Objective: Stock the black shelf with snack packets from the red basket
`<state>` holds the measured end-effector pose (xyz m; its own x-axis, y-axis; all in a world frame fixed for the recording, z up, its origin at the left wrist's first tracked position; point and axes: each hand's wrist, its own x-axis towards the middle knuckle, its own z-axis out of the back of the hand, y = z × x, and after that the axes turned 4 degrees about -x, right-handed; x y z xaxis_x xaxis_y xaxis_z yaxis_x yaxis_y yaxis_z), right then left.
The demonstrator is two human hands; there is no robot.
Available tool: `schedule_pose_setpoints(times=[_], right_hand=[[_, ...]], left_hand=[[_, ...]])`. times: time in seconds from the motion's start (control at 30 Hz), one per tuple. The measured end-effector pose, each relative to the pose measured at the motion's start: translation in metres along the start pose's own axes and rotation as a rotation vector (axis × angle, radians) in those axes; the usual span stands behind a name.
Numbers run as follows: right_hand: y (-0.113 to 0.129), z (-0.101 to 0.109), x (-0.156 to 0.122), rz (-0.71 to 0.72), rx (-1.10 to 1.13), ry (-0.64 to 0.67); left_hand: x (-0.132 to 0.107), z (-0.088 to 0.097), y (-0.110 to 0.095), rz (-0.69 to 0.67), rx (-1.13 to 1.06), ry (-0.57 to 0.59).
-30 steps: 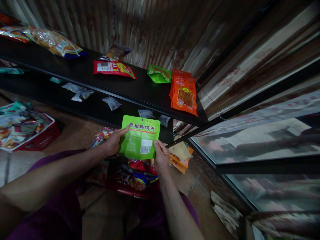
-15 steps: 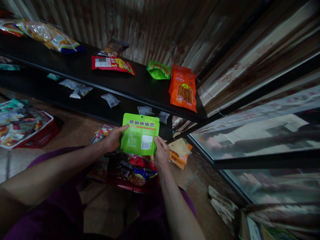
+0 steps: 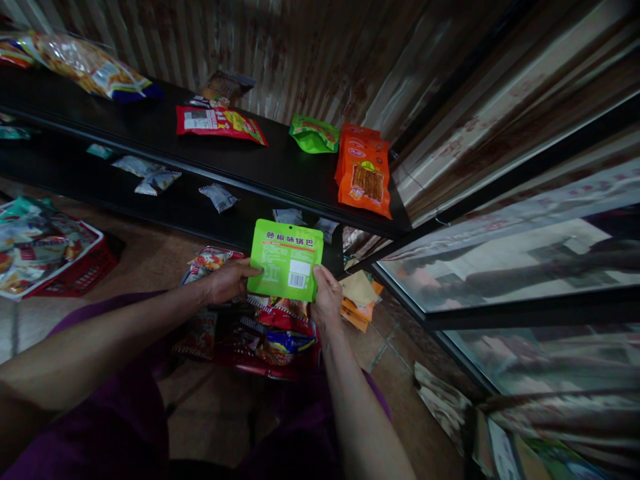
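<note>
Both hands hold a flat green snack packet (image 3: 285, 260), its printed side with a barcode facing me. My left hand (image 3: 230, 281) pinches its lower left edge. My right hand (image 3: 326, 293) grips its lower right edge, thumb in front. Below the packet stands a red basket (image 3: 270, 372) between my knees, with several snack bags in it, among them a blue one (image 3: 287, 341). Beyond, on the black shelf (image 3: 280, 163), lie another green packet (image 3: 315, 137), some orange packets (image 3: 365, 173) and a red packet (image 3: 220, 125).
A second red basket (image 3: 75, 280) full of snack bags sits on the floor at left. Small wrapped packets (image 3: 219, 197) lie on the lower shelf. Orange packets (image 3: 357, 310) are on the floor at right. A glass-paned frame (image 3: 435, 313) runs along the right side.
The green packet has moved slightly up and right and tilted a little clockwise. My left hand now grips it lower on its left edge.
</note>
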<state>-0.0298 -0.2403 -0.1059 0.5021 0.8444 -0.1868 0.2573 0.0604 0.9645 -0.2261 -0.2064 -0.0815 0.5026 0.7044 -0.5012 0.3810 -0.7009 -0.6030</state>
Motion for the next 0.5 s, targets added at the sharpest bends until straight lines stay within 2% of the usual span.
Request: schedule_pose_setpoints(times=[0.13, 0.3, 0.4, 0.5], right_hand=[[-0.0001, 0.0014, 0.0026, -0.035, 0.037, 0.046], [-0.0011, 0.0034, 0.002, -0.045, 0.046, 0.195], [-0.0013, 0.0036, 0.0005, -0.07, 0.038, 0.275], [-0.0021, 0.0038, 0.0002, -0.069, 0.04, 0.296]], left_hand=[[0.0043, 0.0052, 0.0022, -0.046, -0.016, -0.031], [0.0084, 0.0088, 0.0009, -0.047, -0.049, -0.066], [0.0086, 0.0095, -0.0006, -0.042, -0.064, -0.045], [0.0084, 0.01, -0.0016, -0.046, -0.077, -0.022]])
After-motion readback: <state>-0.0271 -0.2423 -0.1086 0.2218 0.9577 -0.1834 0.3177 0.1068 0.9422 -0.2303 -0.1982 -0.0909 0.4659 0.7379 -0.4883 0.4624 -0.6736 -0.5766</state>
